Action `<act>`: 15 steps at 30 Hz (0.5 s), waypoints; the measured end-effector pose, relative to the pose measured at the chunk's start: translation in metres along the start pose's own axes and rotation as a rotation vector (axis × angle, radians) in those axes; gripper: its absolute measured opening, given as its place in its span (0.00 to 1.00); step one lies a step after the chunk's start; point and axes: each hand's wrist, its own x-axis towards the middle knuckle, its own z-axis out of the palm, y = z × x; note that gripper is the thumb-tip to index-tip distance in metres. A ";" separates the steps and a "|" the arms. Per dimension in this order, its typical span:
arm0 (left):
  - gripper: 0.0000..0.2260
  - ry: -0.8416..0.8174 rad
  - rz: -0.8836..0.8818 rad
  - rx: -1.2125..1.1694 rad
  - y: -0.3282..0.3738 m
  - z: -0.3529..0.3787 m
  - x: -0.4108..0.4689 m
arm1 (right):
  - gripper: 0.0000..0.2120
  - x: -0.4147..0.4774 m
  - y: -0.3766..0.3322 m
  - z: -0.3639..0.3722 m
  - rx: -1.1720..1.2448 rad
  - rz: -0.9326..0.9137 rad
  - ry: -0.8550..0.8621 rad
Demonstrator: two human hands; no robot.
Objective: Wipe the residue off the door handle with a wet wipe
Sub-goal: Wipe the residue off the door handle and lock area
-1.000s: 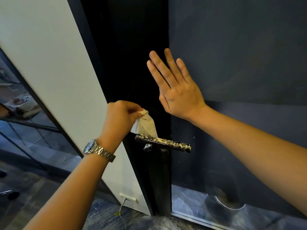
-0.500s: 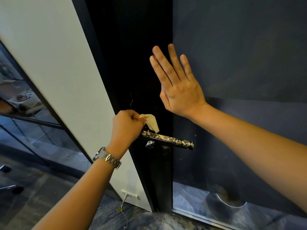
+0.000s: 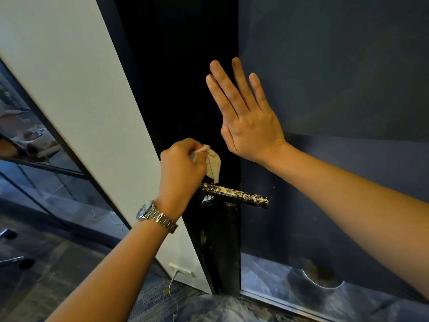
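At the near end of the door handle (image 3: pixel 232 195), left hand (image 3: pixel 183 169) closed in a fist, fingers pinched together on a crumpled wet wipe (image 3: pixel 212 164). Loose corner of the wipe hangs out past the knuckles, on the side toward the other hand, its lower tip touching or just above the top of the handle; cannot tell which. Heel of the fist covers the handle's inner end.

Handle: dark bar, roughly level, running away from the grip toward the right. Pale crusty residue speckled along the whole visible length, thickest near the middle. Small metal lock piece (image 3: pixel 207 200) just under the bar, below the grip.

Right hand (image 3: pixel 249 119) up and to the right of the grip, well clear of the wipe. Palm flat, 4 fingers straight and spread slightly, holding nothing, pressed against or very close to the dark door (image 3: pixel 336 89).

Metal wristwatch (image 3: pixel 156 216) on the left wrist, below the grip.

White wall panel (image 3: pixel 76 94) to the left of the fist. Wall socket (image 3: pixel 181 268) low on that panel, cable (image 3: pixel 173 284) hanging from it
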 end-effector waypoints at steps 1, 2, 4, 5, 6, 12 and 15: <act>0.08 -0.021 -0.065 -0.007 -0.002 0.000 -0.001 | 0.28 0.000 0.000 0.000 0.000 0.000 0.001; 0.08 -0.050 -0.146 -0.005 -0.005 0.001 -0.001 | 0.28 0.000 0.000 0.000 0.000 0.000 0.003; 0.08 -0.135 -0.317 -0.008 -0.013 0.004 -0.001 | 0.28 0.000 0.000 0.000 0.002 -0.002 0.004; 0.08 -0.175 -0.389 -0.030 -0.016 0.004 0.000 | 0.28 0.000 0.001 0.000 -0.003 -0.003 0.003; 0.07 -0.202 -0.437 -0.060 -0.017 0.003 0.003 | 0.28 0.000 0.001 0.000 -0.012 -0.002 0.005; 0.06 -0.141 -0.280 -0.119 -0.009 -0.010 0.014 | 0.28 0.001 0.000 0.001 -0.019 0.001 0.010; 0.05 -0.140 -0.290 -0.146 -0.007 -0.008 0.010 | 0.28 0.001 0.000 0.002 -0.024 0.000 0.010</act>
